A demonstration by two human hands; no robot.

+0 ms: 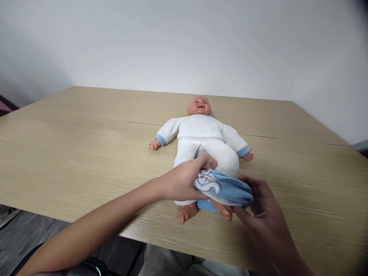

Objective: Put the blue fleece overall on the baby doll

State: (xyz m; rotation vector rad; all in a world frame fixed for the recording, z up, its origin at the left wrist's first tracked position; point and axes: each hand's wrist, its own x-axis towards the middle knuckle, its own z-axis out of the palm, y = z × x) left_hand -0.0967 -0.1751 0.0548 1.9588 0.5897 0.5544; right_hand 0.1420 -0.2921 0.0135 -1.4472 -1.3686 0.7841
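Observation:
A baby doll [201, 126] lies on its back, its head away from me, dressed in white with light blue cuffs. Over its lower legs, a bunched blue terry-cloth garment [232, 189] with a white printed figure is gripped between my hands. My left hand [185, 180] has its fingers closed round the printed end, by the doll's shin. At the other end, my right hand [263, 211] pinches the cloth close to one foot [224, 209]. The other bare foot [186, 212] rests on the table. More blue cloth [205, 206] shows between the feet; its lower part is hidden.
The wooden table [86, 153] extends to both sides, with seams across its far part. A pale wall [184, 46] stands behind it. Below the near edge are my legs [169, 262] and a grey floor [34, 230].

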